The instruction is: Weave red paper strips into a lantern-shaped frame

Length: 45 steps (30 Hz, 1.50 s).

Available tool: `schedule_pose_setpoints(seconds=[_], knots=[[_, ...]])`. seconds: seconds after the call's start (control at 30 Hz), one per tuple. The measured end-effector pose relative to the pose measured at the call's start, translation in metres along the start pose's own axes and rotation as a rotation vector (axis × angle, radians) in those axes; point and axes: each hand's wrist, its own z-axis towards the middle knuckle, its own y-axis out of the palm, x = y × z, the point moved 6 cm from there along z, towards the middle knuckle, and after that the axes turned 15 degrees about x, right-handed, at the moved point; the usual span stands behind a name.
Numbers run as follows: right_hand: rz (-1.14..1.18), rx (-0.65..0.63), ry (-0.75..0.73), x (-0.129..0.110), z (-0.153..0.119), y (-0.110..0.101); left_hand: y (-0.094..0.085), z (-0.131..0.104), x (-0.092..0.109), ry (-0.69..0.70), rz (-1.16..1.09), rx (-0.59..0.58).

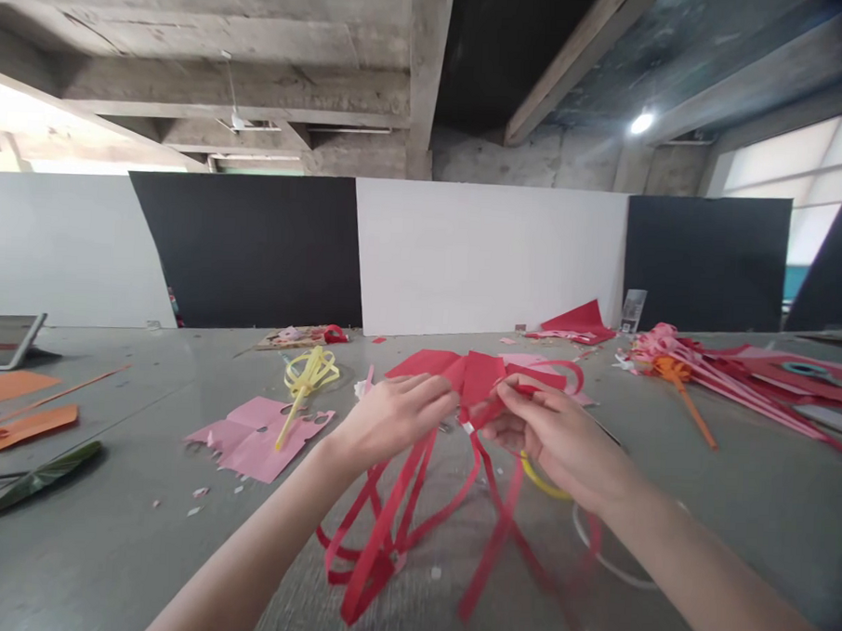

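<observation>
Long red strips [374, 579] hang in loops and loose ends below both hands, over the grey table. My left hand [406, 413] has its fingers bent together at the top of the looped strips; its fingertips are partly hidden. To its right, my right hand [542, 418] pinches a red strip between thumb and fingers, and one end curls out behind it. A red sheet [483, 376] lies just beyond the hands, partly covered by them. Near the right hand a yellow ring [546, 481] rests on the table.
A yellow looped flower [310, 376] lies on a cut pink sheet [258, 439] at the left. Orange sheets [25, 433], a green leaf shape [44, 480] and a tablet [5, 339] are farther left. Pink strips [731, 385], an orange flower [673, 371] and scissors [813, 372] lie right.
</observation>
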Motion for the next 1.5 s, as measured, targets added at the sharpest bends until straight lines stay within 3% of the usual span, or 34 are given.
schedule_pose_setpoints(seconds=[0.13,0.4,0.6,0.83,0.97,1.1,1.3,1.5], knots=[[-0.075,0.096,-0.164,-0.009,0.003,-0.007,-0.002,-0.001,0.005,0.073,0.045,0.080],[-0.106,0.155,-0.248,-0.015,0.004,-0.011,-0.015,0.008,0.014,0.155,0.086,0.200],[-0.117,0.187,-0.238,-0.012,0.006,-0.014,-0.007,0.002,0.013,0.173,0.044,0.124],[-0.106,0.126,-0.168,-0.010,0.005,-0.008,-0.002,-0.002,0.013,0.171,-0.045,0.097],[-0.233,0.055,-0.294,-0.016,0.000,-0.002,-0.002,-0.002,0.013,0.154,-0.066,0.092],[-0.270,0.039,-0.303,-0.014,0.000,-0.003,-0.003,0.001,0.012,0.075,-0.119,0.090],[-0.249,0.050,-0.181,-0.010,0.002,-0.007,0.002,0.000,-0.001,-0.249,-0.211,0.018],[-0.298,-0.245,0.065,-0.002,-0.010,0.004,0.009,-0.007,-0.008,-0.345,-0.218,0.038]])
